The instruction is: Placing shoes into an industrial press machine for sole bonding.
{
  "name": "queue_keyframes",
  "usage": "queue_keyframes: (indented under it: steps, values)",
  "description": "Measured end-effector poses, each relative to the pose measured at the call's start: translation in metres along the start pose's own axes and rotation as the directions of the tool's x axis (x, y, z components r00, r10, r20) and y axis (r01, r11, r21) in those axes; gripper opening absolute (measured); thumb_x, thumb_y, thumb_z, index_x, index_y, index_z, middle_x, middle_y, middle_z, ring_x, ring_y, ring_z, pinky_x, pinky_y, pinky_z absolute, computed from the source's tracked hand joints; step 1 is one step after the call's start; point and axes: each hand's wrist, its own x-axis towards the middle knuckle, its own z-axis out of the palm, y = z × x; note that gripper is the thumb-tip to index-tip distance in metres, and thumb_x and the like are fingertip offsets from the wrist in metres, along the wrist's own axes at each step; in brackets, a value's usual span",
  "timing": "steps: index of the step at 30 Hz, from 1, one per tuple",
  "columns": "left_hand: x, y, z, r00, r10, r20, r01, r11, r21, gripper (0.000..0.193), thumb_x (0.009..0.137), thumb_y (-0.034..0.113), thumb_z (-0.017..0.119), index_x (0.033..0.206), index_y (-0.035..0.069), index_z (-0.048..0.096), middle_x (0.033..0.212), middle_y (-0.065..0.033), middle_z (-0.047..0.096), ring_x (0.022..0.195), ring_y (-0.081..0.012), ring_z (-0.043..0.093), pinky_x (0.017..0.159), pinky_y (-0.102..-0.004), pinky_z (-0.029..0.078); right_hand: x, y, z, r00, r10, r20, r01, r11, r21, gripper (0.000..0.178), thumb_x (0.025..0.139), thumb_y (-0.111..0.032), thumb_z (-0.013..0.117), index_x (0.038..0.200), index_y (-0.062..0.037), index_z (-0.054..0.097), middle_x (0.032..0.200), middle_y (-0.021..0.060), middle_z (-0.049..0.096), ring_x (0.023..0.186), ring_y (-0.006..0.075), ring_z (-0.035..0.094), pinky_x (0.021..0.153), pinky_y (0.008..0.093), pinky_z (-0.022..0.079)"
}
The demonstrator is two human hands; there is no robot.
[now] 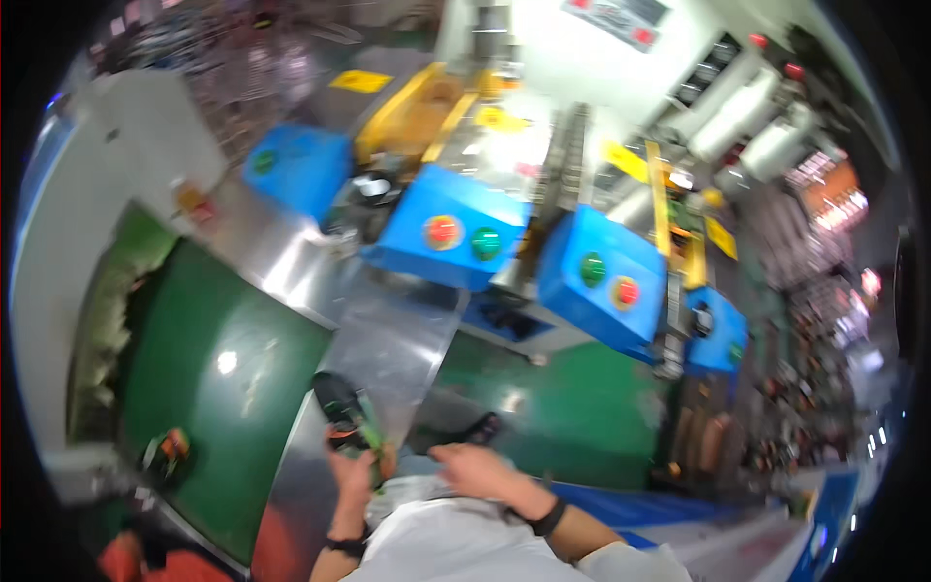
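Observation:
A dark shoe point(337, 396) with orange and green parts stands up from my left hand point(354, 472), whose fingers are closed around its lower end. It is over a metal worktop point(383, 335). To the right, in front of my white shirt, is my right hand point(482, 473). Its index finger side points left, toward the shoe but apart from it. Motion blur smears the fingers of my right hand, so their exact pose is unclear, and no object shows in it. A dark band circles each wrist.
Ahead stand machines with blue control boxes point(451, 228) bearing red and green buttons, plus yellow guards point(401, 112). A white machine housing point(145, 136) is at left. Another person's red sleeve point(189, 565) shows at lower left, near a dark-and-orange item point(167, 453). The floor point(218, 364) is green.

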Motion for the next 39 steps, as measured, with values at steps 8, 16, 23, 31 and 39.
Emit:
queue_keyframes:
  steps: [8, 16, 23, 31, 39]
  values:
    - [0.006, 0.083, -0.052, 0.954, -0.233, 0.189, 0.275, 0.931, -0.241, 0.044, 0.067, -0.004, 0.052, 0.110, 0.005, 0.054, 0.093, -0.0061, 0.059, 0.082, -0.0195, 0.063, 0.077, -0.0362, 0.056, -0.016, -0.048, 0.044, 0.985, 0.080, -0.150, -0.053, 0.983, 0.173, 0.038, 0.089, -0.020, 0.059, 0.121, -0.0019, 0.052, 0.102, 0.0204, 0.062, 0.093, 0.0396, 0.060, 0.079, 0.0459, 0.050]
    - [-0.050, 0.089, -0.077, 0.990, -0.133, 0.035, 0.135, 0.892, -0.432, 0.047, 0.068, -0.004, 0.055, 0.115, 0.001, 0.052, 0.099, -0.0108, 0.061, 0.088, -0.0249, 0.064, 0.085, -0.0396, 0.054, -0.058, -0.050, 0.054, 0.973, 0.041, -0.225, 0.016, 0.970, 0.244, 0.038, 0.087, -0.020, 0.062, 0.117, 0.0034, 0.056, 0.107, 0.0236, 0.064, 0.098, 0.0402, 0.062, 0.085, 0.0448, 0.050]
    - [-0.164, 0.053, -0.157, 0.947, -0.183, -0.262, -0.027, 0.772, -0.636, 0.050, 0.066, -0.005, 0.053, 0.115, 0.001, 0.052, 0.102, -0.0130, 0.062, 0.090, -0.0273, 0.064, 0.089, -0.0410, 0.054, -0.064, -0.044, 0.080, 0.991, -0.133, 0.013, 0.125, 0.959, 0.253, 0.037, 0.086, -0.019, 0.065, 0.116, 0.0025, 0.057, 0.105, 0.0216, 0.067, 0.099, 0.0339, 0.066, 0.086, 0.0403, 0.052]
    - [-0.173, -0.030, -0.243, 0.533, 0.200, -0.822, -0.147, 0.979, 0.143, 0.072, 0.061, -0.007, 0.063, 0.128, 0.010, 0.042, 0.115, -0.0083, 0.053, 0.111, -0.0234, 0.052, 0.099, -0.0342, 0.041, -0.009, -0.073, 0.064, 0.971, -0.211, 0.114, 0.202, 0.976, 0.087, 0.037, 0.087, -0.021, 0.063, 0.117, 0.0008, 0.058, 0.108, 0.0213, 0.067, 0.100, 0.0314, 0.066, 0.086, 0.0390, 0.052]
    - [-0.181, -0.022, -0.233, 0.551, 0.199, -0.811, -0.030, 0.975, 0.219, 0.075, 0.062, -0.002, 0.065, 0.131, 0.008, 0.040, 0.141, -0.0262, 0.037, 0.134, -0.0383, 0.036, 0.113, -0.0395, 0.027, 0.157, -0.227, 0.068, 0.854, -0.388, 0.346, 0.375, 0.921, 0.108, 0.041, 0.088, -0.020, 0.065, 0.121, 0.0018, 0.056, 0.111, 0.0227, 0.065, 0.100, 0.0336, 0.066, 0.084, 0.0401, 0.053]
